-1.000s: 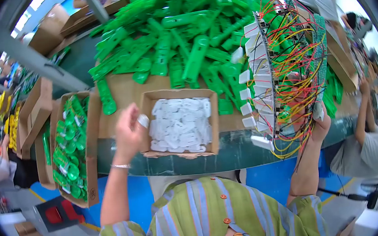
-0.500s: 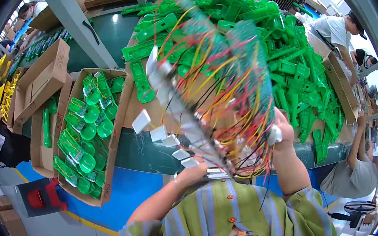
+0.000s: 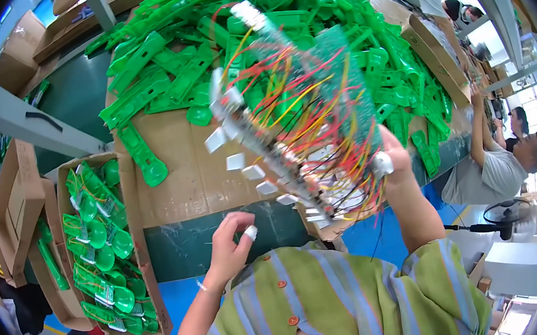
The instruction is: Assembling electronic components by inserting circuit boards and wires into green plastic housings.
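My right hand (image 3: 394,154) grips the edge of a bundle of green circuit boards (image 3: 346,87), lifted in front of my chest over the table's near edge. Red, yellow and black wires (image 3: 305,108) run in a tangle between the boards, and small white blocks (image 3: 235,162) stick out along the lower left side. A white wrap covers a fingertip of that hand. Left of the bundle and apart from it, my left hand (image 3: 228,247) is empty, its fingers loosely bent and the thumb apart, with a white wrap (image 3: 251,233) on the thumb.
A large heap of green plastic casings (image 3: 271,4) covers the cardboard-topped table (image 3: 178,177). At left stands a carton (image 3: 155,303) of green casings with wired boards. A grey post (image 3: 48,122) rises behind it. Several co-workers (image 3: 507,165) are along the right side.
My left hand has come away from the underside of the board bundle and moved left. The right hand still holds the bundle up. The view has turned to the right.
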### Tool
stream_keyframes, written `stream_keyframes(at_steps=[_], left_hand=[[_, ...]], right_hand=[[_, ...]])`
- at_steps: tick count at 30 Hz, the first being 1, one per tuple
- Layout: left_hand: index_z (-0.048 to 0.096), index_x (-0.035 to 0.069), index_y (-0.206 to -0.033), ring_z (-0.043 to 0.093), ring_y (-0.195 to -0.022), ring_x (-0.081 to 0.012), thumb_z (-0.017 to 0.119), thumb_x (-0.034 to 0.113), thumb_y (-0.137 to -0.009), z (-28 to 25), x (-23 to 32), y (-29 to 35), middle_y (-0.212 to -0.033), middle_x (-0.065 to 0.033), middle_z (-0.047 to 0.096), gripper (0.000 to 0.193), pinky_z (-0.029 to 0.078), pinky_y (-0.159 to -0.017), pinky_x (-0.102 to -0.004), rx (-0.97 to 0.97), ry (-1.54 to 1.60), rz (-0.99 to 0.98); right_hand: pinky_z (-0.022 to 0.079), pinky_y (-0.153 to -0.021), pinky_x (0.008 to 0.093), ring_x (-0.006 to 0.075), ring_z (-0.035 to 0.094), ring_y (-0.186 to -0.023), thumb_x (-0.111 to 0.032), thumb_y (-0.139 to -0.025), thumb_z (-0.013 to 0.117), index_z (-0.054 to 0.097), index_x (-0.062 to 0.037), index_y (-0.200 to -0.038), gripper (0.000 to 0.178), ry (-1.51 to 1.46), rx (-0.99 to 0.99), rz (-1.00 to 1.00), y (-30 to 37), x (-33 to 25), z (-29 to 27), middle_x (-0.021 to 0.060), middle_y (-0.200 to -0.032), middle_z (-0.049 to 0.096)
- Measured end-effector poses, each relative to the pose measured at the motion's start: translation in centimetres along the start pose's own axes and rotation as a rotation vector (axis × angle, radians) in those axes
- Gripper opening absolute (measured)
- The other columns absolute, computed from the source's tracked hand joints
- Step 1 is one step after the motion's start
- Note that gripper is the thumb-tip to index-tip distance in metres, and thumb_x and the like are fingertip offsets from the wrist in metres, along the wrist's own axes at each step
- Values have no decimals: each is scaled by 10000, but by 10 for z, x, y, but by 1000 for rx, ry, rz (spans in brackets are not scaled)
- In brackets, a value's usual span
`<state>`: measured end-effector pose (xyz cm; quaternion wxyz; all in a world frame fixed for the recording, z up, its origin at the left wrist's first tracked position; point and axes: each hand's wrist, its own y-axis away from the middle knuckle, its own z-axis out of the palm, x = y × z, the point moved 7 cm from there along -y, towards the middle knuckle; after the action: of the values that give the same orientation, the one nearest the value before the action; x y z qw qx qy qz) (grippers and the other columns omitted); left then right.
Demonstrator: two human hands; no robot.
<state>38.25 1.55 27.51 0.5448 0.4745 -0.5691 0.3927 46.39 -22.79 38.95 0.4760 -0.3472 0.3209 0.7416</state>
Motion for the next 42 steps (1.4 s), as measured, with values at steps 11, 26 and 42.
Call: stream_keyframes(at_steps=[11, 26, 42], left_hand=[[504, 2, -1014, 524, -884, -124, 523, -31, -799, 25, 12, -57, -952, -45, 503, 218, 440, -778, -233, 153, -154, 125], [546, -17, -1058, 556, -870, -200, 609, 70, -717, 3, 51, -81, -982, -105, 547, 358, 465, -770, -308, 165, -491, 240], [481, 14, -1259, 423, -1206, -337, 493, 459, -871, -377, 13, -389, -1304, -194, 451, 591, 334, -1017, -382, 642, -1019, 51]], right_hand=[[431, -925, 375, 270, 532, -1076, -193, -698, 722, 440, 52, -1225, 646, 1330, 149, 28, -47, -93, -139, 151, -1158, 543], [477, -643, 369, 284, 570, -744, 27, -646, 611, 555, 5, -993, 352, 1607, 229, -491, -42, -44, -65, 136, -830, 553], [410, -888, 279, 131, 520, -977, -133, -927, 498, 394, 20, -1264, 385, 1106, 786, -1055, 52, -145, -123, 64, -1110, 526]])
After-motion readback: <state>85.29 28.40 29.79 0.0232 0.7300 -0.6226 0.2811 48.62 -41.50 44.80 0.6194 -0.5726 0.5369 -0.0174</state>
